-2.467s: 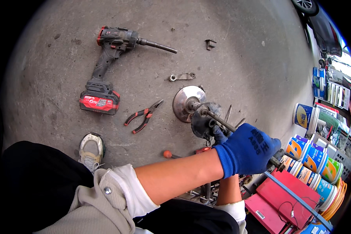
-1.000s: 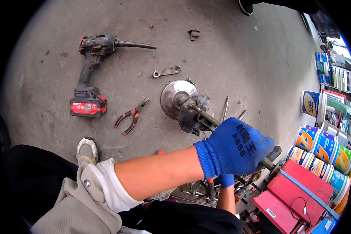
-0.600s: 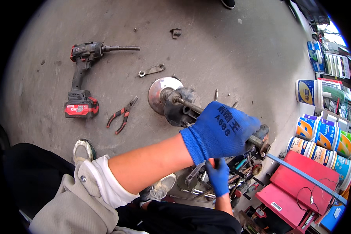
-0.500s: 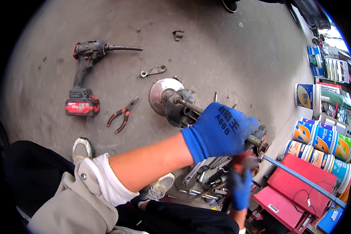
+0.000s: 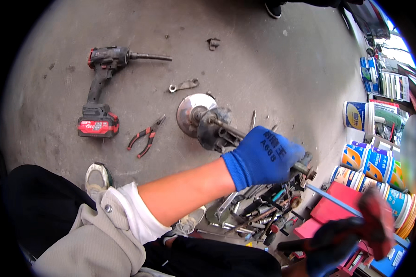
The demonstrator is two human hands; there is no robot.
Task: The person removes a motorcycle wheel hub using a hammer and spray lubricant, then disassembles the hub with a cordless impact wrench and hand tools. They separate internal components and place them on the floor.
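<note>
My left hand point(image 5: 268, 154), in a blue work glove, is wrapped round a long metal shaft point(image 5: 229, 128). One end of the shaft runs into a dark, greasy hub point(image 5: 212, 131) with a shiny round disc point(image 5: 189, 111) on the floor; its other end point(image 5: 309, 173) pokes out past my fist. At the lower right, my right hand point(image 5: 333, 242) grips a hammer point(image 5: 376, 226) with a red head, raised away from the shaft and blurred by motion. That glove looks blue with a dark palm side.
A cordless impact wrench point(image 5: 101, 87), pliers point(image 5: 145, 137) and a small metal link point(image 5: 184, 85) lie on the floor. Loose hand tools point(image 5: 259, 217) are heaped below my left hand. A red toolbox point(image 5: 333, 203) and several paint buckets point(image 5: 356, 157) line the right. A person's shoe point(image 5: 273, 9) shows far off.
My right hand has swung the hammer from beside the shaft's end out to the lower right. The left hand keeps its grip on the shaft, nearly in place.
</note>
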